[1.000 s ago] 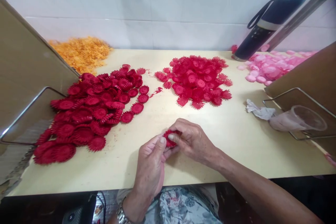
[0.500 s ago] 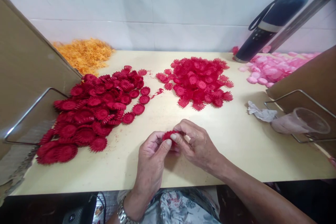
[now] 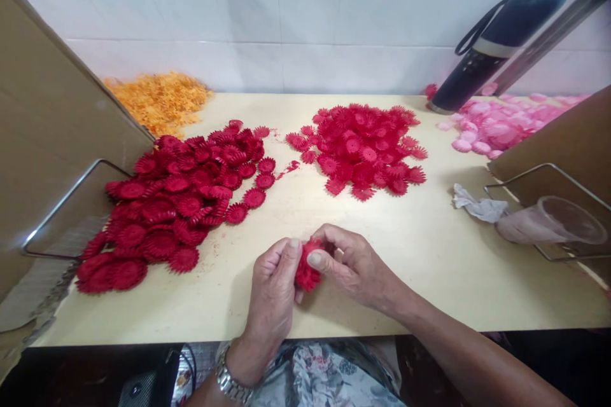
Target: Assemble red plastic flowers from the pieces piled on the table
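Between my hands, just above the table's front part, is a red flower piece (image 3: 309, 270) with a toothed edge. My left hand (image 3: 275, 283) is closed on its left side, thumb raised along the rim. From the right, my right hand (image 3: 351, 265) pinches the same piece, with the thumb on its face and the fingers behind. A heap of dark red fringed flower pieces (image 3: 167, 203) lies to the left. Farther back in the middle is a brighter red heap of similar toothed pieces (image 3: 365, 146).
Orange shreds (image 3: 160, 98) lie at the back left, pink petal pieces (image 3: 506, 124) at the back right. A dark blue bottle (image 3: 477, 63) stands by the wall. On the right are a crumpled tissue (image 3: 478, 203) and a tipped plastic cup (image 3: 539, 222). Cardboard walls (image 3: 52, 108) flank the table.
The red piece has turned between my fingers, showing more of its face and toothed edge. My left thumb has moved up and off its front. The view has shifted slightly.
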The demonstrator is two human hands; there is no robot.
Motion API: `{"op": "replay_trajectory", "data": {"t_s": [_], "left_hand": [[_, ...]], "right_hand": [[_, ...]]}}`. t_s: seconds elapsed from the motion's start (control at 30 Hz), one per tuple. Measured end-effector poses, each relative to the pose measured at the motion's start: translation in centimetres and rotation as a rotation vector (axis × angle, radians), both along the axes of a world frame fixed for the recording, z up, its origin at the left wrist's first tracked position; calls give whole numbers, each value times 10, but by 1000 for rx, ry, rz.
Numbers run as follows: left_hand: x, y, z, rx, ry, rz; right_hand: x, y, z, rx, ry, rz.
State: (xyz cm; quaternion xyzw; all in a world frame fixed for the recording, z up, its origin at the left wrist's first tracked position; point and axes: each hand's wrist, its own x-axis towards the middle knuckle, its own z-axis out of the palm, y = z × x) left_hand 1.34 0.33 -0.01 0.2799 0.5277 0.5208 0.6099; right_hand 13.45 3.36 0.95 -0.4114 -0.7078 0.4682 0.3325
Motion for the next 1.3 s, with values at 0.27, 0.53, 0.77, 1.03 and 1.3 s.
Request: {"op": "replay_trajectory", "data": {"t_s": [0.27,0.53,0.77,1.03,1.3], "left_hand": [[-1,0,3,41,-95,-175],[-3,7,12,-57,-125,-89],[-6,9,14,-92,-105,-24],[-8,14,17,-38,-43,-31],[-10,15,16,42,54,-64]], "right_hand": [[4,3,4,0,-22,-92],[46,84,17,548,-449,-461],[56,88,21,693,-550,-419],[15,16,24,20,46,3],[6,14,24,-136,212,-18]]}}
